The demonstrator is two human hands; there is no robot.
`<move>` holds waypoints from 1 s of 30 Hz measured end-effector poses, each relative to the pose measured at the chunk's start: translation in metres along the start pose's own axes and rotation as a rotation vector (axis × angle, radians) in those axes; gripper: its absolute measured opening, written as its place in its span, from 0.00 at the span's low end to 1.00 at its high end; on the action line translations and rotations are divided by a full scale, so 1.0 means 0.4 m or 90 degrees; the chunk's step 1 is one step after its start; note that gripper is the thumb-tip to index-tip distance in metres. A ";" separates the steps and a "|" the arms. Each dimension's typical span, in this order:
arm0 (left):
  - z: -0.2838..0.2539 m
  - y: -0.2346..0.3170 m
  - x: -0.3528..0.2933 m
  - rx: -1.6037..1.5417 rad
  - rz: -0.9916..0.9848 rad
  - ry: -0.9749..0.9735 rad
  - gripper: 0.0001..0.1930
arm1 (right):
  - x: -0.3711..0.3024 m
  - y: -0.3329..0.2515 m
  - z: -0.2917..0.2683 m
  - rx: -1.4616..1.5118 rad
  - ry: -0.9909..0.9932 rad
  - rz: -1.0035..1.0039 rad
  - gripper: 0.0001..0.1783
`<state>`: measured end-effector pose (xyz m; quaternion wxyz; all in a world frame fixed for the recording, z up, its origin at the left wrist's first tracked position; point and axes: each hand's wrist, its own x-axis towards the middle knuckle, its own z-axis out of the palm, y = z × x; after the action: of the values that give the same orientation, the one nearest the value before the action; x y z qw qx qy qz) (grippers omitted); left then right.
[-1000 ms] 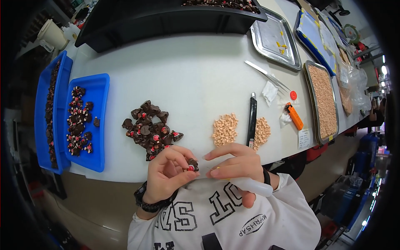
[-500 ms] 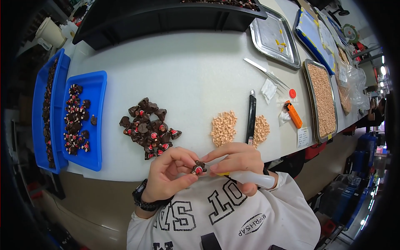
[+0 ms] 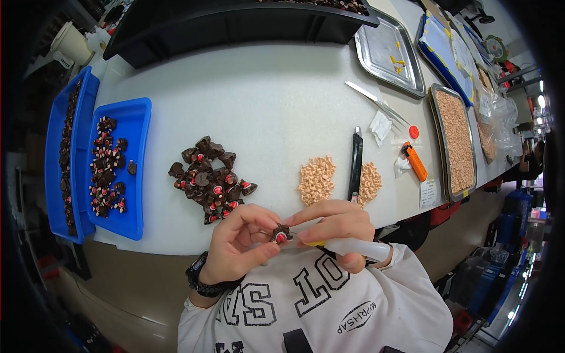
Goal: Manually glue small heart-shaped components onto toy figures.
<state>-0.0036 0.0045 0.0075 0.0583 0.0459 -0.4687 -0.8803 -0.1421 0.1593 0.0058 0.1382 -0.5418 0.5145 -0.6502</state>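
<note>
The left hand (image 3: 238, 241) pinched a brown figure (image 3: 281, 235), apparently unfinished, near the counter's (image 3: 253, 106) edge; the right hand (image 3: 335, 228) clasped a white bottle (image 3: 358, 248). The heap (image 3: 203, 179) seemed undone, unlike the tray figures (image 3: 105, 176).

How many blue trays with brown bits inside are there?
2. The outer tray is at the far left; the inner tray sits just right of it. Any stacked underneath would be hidden.

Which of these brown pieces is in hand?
The brown piece pinched in the left hand; unlike those in the pile beyond, it is held off the table.
</note>
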 end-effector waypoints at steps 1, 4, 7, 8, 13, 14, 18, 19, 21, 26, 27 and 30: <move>0.009 0.005 0.001 -0.014 -0.020 0.046 0.16 | -0.001 -0.001 0.001 0.004 0.008 0.003 0.36; 0.008 0.009 -0.003 -0.017 -0.053 0.055 0.18 | -0.003 -0.004 0.001 -0.007 0.001 0.007 0.36; 0.002 0.008 -0.003 -0.009 -0.056 0.044 0.20 | 0.003 -0.001 -0.003 -0.008 -0.019 -0.005 0.36; 0.001 0.007 -0.003 -0.009 -0.056 0.044 0.20 | 0.005 0.000 -0.005 -0.008 -0.019 -0.005 0.36; -0.016 -0.002 -0.006 -0.009 -0.014 0.000 0.19 | 0.010 -0.007 -0.005 -0.017 -0.033 0.004 0.37; -0.016 -0.003 -0.005 -0.009 -0.014 0.000 0.19 | 0.008 -0.005 -0.005 -0.018 -0.033 0.004 0.37; -0.020 0.009 -0.012 -0.080 -0.033 -0.029 0.21 | -0.011 0.005 -0.007 -0.022 0.025 -0.052 0.36; -0.021 0.021 -0.018 -0.151 -0.067 -0.054 0.21 | -0.014 0.006 -0.009 -0.030 0.059 -0.072 0.36; 0.006 0.071 -0.035 -0.321 -0.082 -0.204 0.24 | -0.005 0.001 -0.032 -0.057 0.077 -0.131 0.36; 0.112 0.138 0.072 -0.305 -0.063 -0.785 0.31 | -0.049 -0.079 -0.131 -0.172 0.136 0.027 0.30; 0.127 0.126 0.075 -0.385 -0.082 -0.825 0.30 | -0.034 -0.092 -0.138 -0.261 0.109 0.098 0.25; 0.150 0.119 0.063 -0.539 -0.249 -0.875 0.29 | -0.014 -0.057 -0.129 -0.474 0.083 0.186 0.15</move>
<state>-0.0340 0.0238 0.0797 -0.3829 -0.4471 -0.0123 -0.8083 -0.1751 0.2003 0.0274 -0.0092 -0.4337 0.7941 -0.4257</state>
